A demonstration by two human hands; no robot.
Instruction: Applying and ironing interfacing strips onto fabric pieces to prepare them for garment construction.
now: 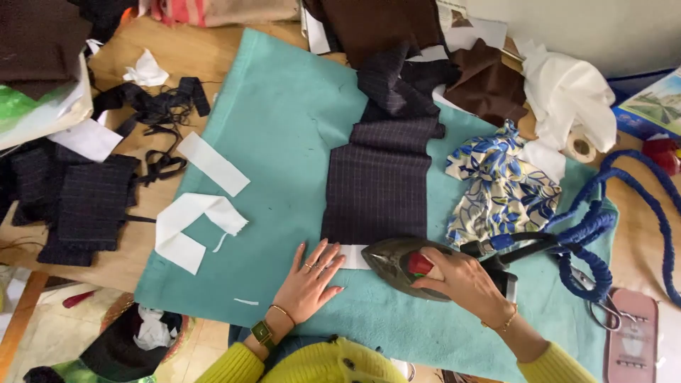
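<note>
Left hand (310, 278) flat on white strip (352, 257), right hand (464, 281) gripping iron (397, 264) — dark (pinstriped) fabric (376, 188)

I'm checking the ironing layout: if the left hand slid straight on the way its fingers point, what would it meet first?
Probably the dark pinstriped fabric: the left hand lies flat on the teal cloth, fingers pointing up and slightly right, tips beside the white strip at that fabric's edge.

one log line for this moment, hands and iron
left hand: flat on white strip | right hand: grips iron | dark cloth on teal mat

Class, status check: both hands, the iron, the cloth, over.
Left hand flat on white strip. Right hand grips grey metal iron at dark pinstriped cloth edge. Nothing blocking.
</note>
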